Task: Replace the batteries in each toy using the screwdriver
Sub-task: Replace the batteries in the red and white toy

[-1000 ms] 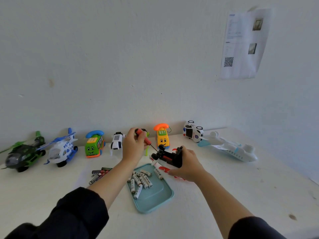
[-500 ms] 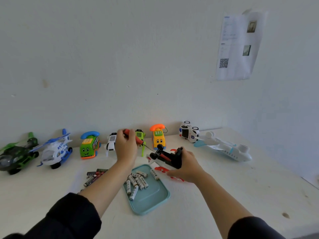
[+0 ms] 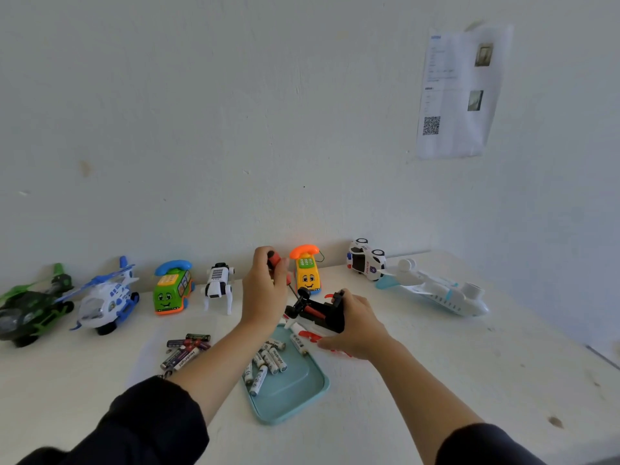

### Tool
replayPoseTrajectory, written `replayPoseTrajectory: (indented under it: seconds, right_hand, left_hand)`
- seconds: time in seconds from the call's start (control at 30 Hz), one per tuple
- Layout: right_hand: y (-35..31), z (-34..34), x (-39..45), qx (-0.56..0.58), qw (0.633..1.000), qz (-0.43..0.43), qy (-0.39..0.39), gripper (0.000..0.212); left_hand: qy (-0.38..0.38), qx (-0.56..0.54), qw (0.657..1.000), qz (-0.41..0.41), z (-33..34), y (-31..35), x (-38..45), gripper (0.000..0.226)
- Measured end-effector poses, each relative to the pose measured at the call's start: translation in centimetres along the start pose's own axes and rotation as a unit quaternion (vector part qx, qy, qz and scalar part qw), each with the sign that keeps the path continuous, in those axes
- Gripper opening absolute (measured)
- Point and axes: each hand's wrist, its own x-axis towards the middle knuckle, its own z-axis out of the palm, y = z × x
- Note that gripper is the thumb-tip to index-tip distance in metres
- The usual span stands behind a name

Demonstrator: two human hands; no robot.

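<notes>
My left hand (image 3: 263,290) grips a red-handled screwdriver (image 3: 275,262), its thin shaft angled down to the underside of a black, white and red toy vehicle (image 3: 315,315). My right hand (image 3: 357,325) holds that toy tipped on its side at the far end of a light blue tray (image 3: 295,394). Several white batteries (image 3: 268,362) lie in the tray. A pile of dark batteries (image 3: 186,349) lies on the table to the tray's left.
Toys line the wall: a green helicopter (image 3: 30,308), a blue-white helicopter (image 3: 107,297), a green phone car (image 3: 172,286), a white robot dog (image 3: 218,285), a yellow phone car (image 3: 307,268), a police car (image 3: 365,260) and a white plane (image 3: 439,290). A paper sheet (image 3: 456,92) hangs on the wall.
My left hand has turned the screwdriver more upright over the toy, its handle now sticking up past the fingers. My right hand keeps the toy in place. The camera view shifted slightly.
</notes>
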Motion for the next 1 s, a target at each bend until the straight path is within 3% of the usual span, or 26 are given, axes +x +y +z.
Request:
replayPoseTrajectory:
  seconds: [0.3,0.63,0.77,0.87,1.0]
  right_hand:
    - [0.3,0.2,0.2,-0.007,1.000,-0.004,0.001,0.074]
    - [0.0,0.4,0.0,-0.010,1.000,-0.010,0.006,0.073]
    - [0.1,0.2,-0.2,-0.010,1.000,-0.006,0.003,0.075]
    - [0.2,0.1,-0.3,-0.008,1.000,-0.005,0.002,0.077]
    - [0.0,0.3,-0.2,-0.008,1.000,-0.012,0.004,0.071]
  left_hand:
    - [0.068,-0.058,0.991,-0.104,-0.5,-0.8,0.2,0.011]
    - [0.019,-0.037,0.998,-0.048,-0.2,0.0,-0.5,0.004]
    - [0.053,-0.071,0.987,-0.135,-0.5,0.1,0.2,0.013]
    - [0.078,-0.160,0.959,-0.218,-0.9,0.8,0.5,0.017]
    - [0.043,-0.191,0.952,-0.236,-0.4,2.1,-0.3,0.017]
